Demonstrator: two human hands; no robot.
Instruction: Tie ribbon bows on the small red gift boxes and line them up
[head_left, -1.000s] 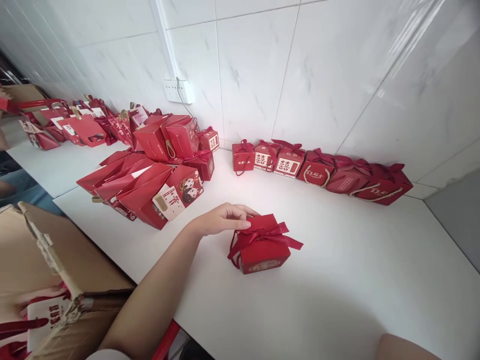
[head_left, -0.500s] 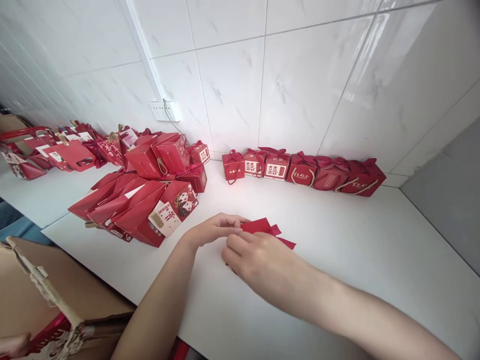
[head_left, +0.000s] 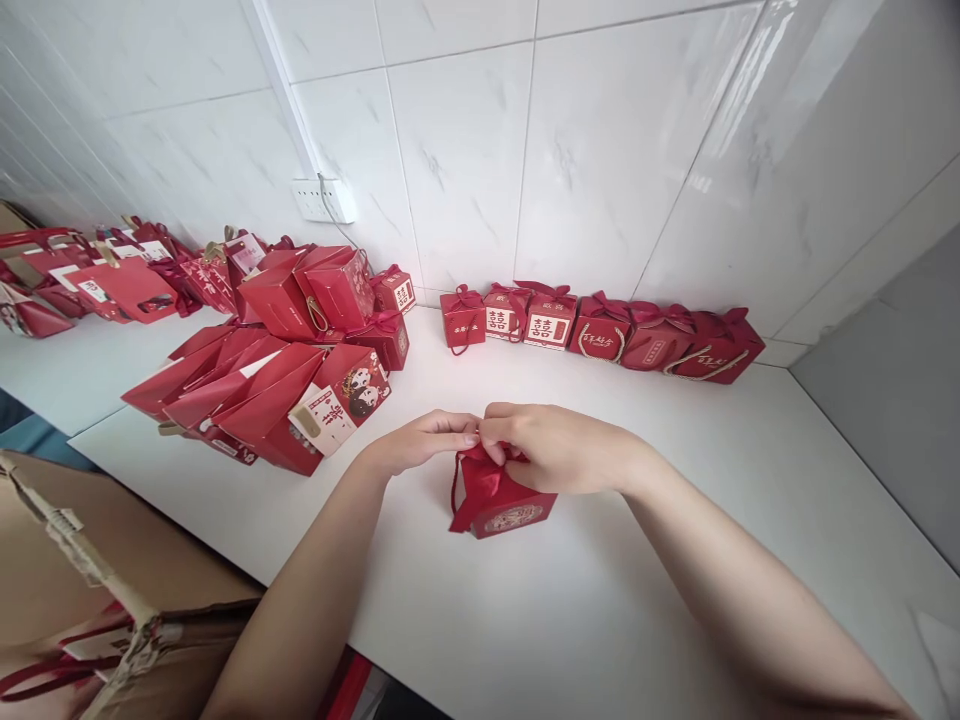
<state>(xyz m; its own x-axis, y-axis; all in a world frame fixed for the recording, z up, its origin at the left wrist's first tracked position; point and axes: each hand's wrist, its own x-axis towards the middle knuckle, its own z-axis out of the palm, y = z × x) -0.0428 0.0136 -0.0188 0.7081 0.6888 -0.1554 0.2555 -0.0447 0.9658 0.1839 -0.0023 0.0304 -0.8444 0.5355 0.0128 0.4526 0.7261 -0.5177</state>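
Sitting on the white table (head_left: 660,570) before you, the red gift box (head_left: 525,512) is facing you with its printed side, its red ribbon (head_left: 480,495) trailing over the left front. Your right hand (head_left: 562,447) is curling its fingers over the ribbon's upper part; your left hand (head_left: 412,447) is holding thumb and fingers narrow at the box's top. Whether either is pinching, I cannot tell. Beyond, six smaller red boxes (head_left: 604,337) are lining the tiled wall (head_left: 457,160); leftward, more red packages (head_left: 262,410) are crowding near a cardboard carton (head_left: 187,650).
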